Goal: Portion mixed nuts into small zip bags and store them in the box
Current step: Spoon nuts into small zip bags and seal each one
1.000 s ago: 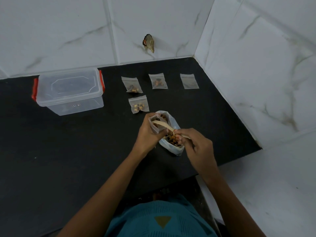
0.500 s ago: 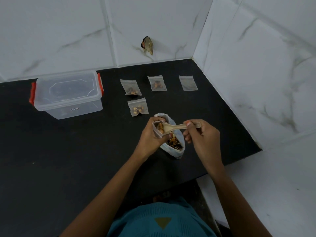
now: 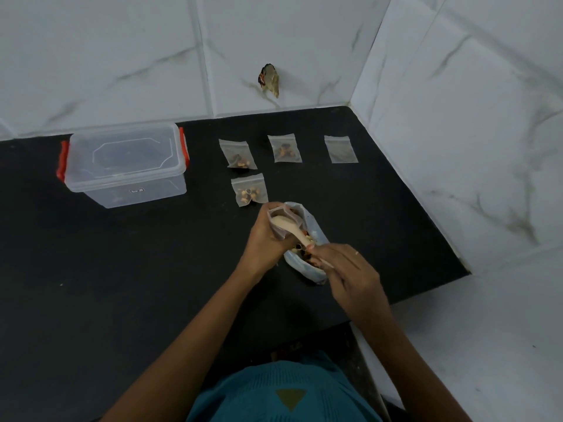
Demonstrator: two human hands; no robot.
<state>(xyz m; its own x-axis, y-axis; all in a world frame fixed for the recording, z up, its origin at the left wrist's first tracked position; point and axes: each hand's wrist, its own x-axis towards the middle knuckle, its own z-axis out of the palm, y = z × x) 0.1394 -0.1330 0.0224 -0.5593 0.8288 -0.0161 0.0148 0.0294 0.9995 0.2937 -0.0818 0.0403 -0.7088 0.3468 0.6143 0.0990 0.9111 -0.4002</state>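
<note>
Centre frame: a person's left hand pinches a small zip bag open while the right hand grips the handle of a pale spoon. The spoon's bowl rests in the bag's mouth, over the larger bag of mixed nuts standing on the black table. Three filled bags lie flat just above the hands, and a fourth bag at upper right looks empty. The clear box with red clips, upper left, sits lidded, with no bag visible inside. Portioning seems past halfway; sealing and all the boxing appear still to come.
</note>
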